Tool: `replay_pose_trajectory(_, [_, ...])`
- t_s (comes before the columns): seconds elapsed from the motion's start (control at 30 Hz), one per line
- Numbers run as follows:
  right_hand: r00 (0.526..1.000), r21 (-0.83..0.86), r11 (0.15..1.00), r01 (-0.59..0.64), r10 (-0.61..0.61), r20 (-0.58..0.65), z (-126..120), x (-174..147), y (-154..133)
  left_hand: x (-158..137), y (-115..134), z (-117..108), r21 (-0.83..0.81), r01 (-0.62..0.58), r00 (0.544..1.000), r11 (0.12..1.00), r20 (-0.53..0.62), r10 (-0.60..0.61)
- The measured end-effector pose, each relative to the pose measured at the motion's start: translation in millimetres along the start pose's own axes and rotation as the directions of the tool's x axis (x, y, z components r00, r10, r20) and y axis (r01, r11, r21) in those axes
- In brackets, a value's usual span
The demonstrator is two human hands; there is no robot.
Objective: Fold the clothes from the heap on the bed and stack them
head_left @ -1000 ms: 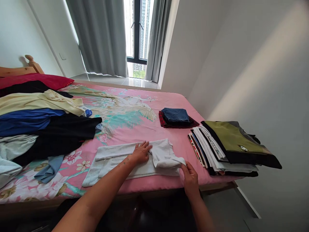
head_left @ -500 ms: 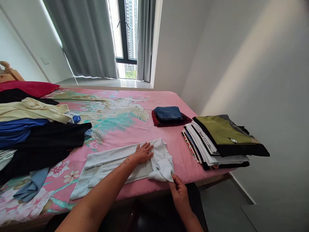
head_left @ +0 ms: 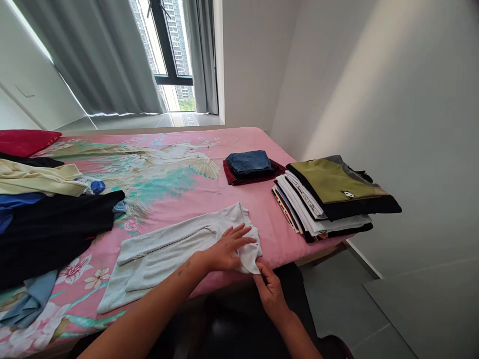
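Note:
A light grey long-sleeved garment point(head_left: 168, 249) lies on the near part of the bed, its long sides folded inward. My left hand point(head_left: 227, 249) is over its right end, fingers spread; whether the palm presses on the cloth is hard to see. At the garment's near right corner, my right hand point(head_left: 270, 288) pinches the edge of the cloth between thumb and fingers. The corner it holds sits at the bed's front edge.
A tall stack of folded shirts point(head_left: 329, 199) stands on the right of the bed point(head_left: 175, 199), an olive one on top. Behind it are folded jeans point(head_left: 249, 162) on red plaid cloth. Loose clothes point(head_left: 56, 224) are heaped at the left, before a red pillow point(head_left: 26, 142).
My left hand has shifted toward my right hand and the near right corner, fingers now more spread. The bunched cloth at that end lies flatter. The view has turned a little right.

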State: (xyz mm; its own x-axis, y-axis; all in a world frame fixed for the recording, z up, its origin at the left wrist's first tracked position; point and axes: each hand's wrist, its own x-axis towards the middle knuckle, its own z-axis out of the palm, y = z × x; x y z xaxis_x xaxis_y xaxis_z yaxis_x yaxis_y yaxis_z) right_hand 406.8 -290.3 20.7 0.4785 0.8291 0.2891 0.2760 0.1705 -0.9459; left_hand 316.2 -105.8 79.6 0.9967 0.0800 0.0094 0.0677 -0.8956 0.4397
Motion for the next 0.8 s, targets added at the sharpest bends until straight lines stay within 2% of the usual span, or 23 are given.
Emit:
replay_pose_trajectory(0.1, [0.995,-0.038,0.995,0.096,-0.095,0.040,-2.6,7.1,-3.6,-15.8,24.7,-5.6,0.112,-0.046,0.999,0.993,-0.012,0.048])
replay_pose_trajectory(0.27, [0.990,-0.088,0.987,0.136,-0.133,0.046,-3.4,14.5,-4.4,-37.2,39.7,-28.0,0.198,-0.012,0.986,0.980,-0.160,0.044])
replay_pose_trajectory(0.37, [0.987,-0.073,0.985,0.155,-0.151,0.051,-3.2,18.3,-8.5,-43.4,42.2,-32.5,0.169,0.010,0.987,0.986,-0.158,0.018])
replay_pose_trajectory(0.5, [0.963,-0.124,0.962,0.245,-0.226,0.147,-3.4,25.7,-18.0,-39.7,36.3,-21.9,0.143,0.036,0.994,0.989,-0.103,-0.022])
replay_pose_trajectory(0.67, [0.952,-0.191,0.940,0.284,-0.252,0.172,-8.0,26.4,-17.2,-36.5,31.8,-18.4,0.221,0.029,0.983,0.975,-0.182,0.012])
replay_pose_trajectory(0.8, [0.954,-0.180,0.943,0.282,-0.255,0.156,-11.5,23.0,-12.7,-39.5,33.3,-21.7,0.252,0.021,0.982,0.968,-0.188,0.028])
